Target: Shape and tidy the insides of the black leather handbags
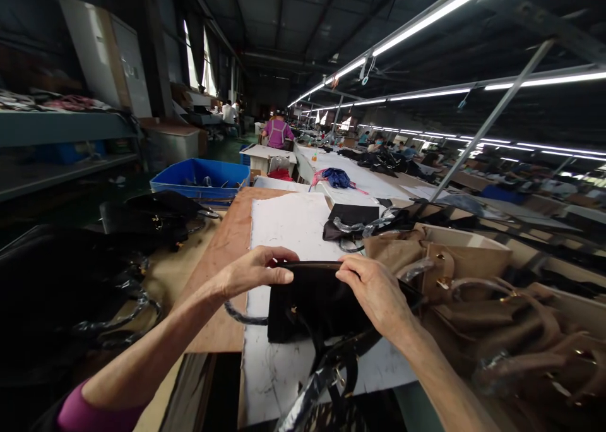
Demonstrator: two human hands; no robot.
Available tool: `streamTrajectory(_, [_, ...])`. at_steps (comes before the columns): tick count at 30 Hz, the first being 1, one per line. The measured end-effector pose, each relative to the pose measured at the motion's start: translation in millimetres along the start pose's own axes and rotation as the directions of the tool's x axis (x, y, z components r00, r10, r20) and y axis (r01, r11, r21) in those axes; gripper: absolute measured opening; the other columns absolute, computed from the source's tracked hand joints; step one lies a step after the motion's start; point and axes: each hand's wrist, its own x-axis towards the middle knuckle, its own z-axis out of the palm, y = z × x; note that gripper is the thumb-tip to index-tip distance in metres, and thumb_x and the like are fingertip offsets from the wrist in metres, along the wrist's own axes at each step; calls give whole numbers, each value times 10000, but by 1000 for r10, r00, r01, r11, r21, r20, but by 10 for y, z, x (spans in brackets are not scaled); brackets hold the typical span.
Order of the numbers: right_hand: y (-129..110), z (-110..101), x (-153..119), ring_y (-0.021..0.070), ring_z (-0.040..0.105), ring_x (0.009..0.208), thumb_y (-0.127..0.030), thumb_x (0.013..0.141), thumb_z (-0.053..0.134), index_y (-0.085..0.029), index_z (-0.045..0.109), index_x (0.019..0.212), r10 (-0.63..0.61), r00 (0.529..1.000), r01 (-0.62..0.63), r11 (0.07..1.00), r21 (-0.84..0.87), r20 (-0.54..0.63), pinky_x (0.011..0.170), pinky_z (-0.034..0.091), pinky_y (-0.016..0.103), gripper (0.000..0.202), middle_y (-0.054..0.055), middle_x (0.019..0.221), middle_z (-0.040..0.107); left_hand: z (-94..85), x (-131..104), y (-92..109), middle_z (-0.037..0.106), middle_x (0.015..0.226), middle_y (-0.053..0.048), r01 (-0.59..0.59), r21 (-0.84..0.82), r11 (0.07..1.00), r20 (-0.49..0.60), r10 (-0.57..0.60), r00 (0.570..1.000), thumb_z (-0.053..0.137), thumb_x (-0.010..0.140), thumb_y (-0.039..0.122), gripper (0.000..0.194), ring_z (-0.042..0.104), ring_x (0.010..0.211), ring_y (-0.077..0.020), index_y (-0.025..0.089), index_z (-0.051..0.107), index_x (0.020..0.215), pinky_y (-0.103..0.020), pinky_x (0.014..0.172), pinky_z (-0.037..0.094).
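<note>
A black handbag [303, 302] rests on a white sheet [284, 223] in front of me, its far edge tipped up. My left hand [258, 271] pinches that edge near its left end, thumb on the near side and fingers over the far side. Toward the right end, my right hand [367, 280] grips the same edge between thumb and curled fingers. Clear film wraps a bag handle [310, 397] hanging toward me. Another handle loops out on the left, beneath my left wrist.
Tan handbags [492, 318] crowd the right side. Black bags [71, 293] lie heaped on the left, and a small black bag [353, 217] stands beyond my hands. Farther off are a blue bin [201, 176] and a person in a purple top [277, 132]. A metal post [492, 116] slants at right.
</note>
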Motion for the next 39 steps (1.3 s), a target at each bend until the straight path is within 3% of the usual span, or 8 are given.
streamTrajectory(3, [18,15,12,138,510,721,-250,800,466,-191,520,593,-4,1000,4,1000,-12,4,676,346,247,222,-7,732,589,29,75,7,528,643,1,44,47,998,-82,-40,996,549,731,459,387,432,596,-102,96,653,813,-210,536,319])
streamTrajectory(7, [27,9,8,136,506,711,-242,801,470,-193,542,607,-19,1000,19,1000,-16,-2,669,341,246,213,-10,715,584,32,138,8,468,535,25,124,-71,990,-61,-128,990,635,650,435,363,364,508,-78,94,672,769,-205,472,272])
streamTrajectory(11, [35,-1,-2,131,508,688,-248,805,475,-190,547,609,-26,1000,26,1000,2,-1,661,340,243,217,-9,727,593,-4,175,22,499,520,9,190,-175,966,7,-191,982,681,594,380,324,372,481,-77,84,685,725,-209,453,293])
streamTrajectory(19, [49,-14,-26,127,500,678,-232,815,464,-190,528,625,5,1000,-5,999,33,-21,650,338,234,204,-14,694,574,7,213,13,503,466,27,178,8,984,-87,-177,980,643,616,316,260,373,409,-69,103,688,758,-207,411,257])
streamTrajectory(28, [37,-27,-80,132,518,718,-195,801,475,-185,489,596,68,997,-65,996,69,-46,686,349,236,206,-7,743,592,41,267,139,547,551,19,291,-98,952,-30,-295,955,622,572,242,256,442,506,-99,118,666,791,-205,442,294])
streamTrajectory(30, [47,-5,-68,132,520,725,-185,798,486,-181,484,591,65,996,-63,997,41,-66,691,350,236,207,-3,752,591,76,251,174,572,603,8,236,-7,972,-33,-236,971,584,630,247,252,477,565,-114,120,666,831,-212,498,333])
streamTrajectory(35, [39,36,-55,132,517,720,-142,815,485,-173,508,673,23,998,-29,995,-96,-66,670,351,233,147,10,754,576,156,190,164,576,710,-3,-105,352,930,-33,124,992,483,792,277,232,493,660,-112,132,656,738,-214,617,355])
streamTrajectory(39, [4,30,-66,137,504,702,-129,831,468,-166,496,676,5,999,-15,979,-205,-53,646,344,240,161,21,750,568,179,152,106,570,743,-6,-168,474,864,-35,209,977,456,841,277,242,500,667,-103,145,655,799,-210,617,348])
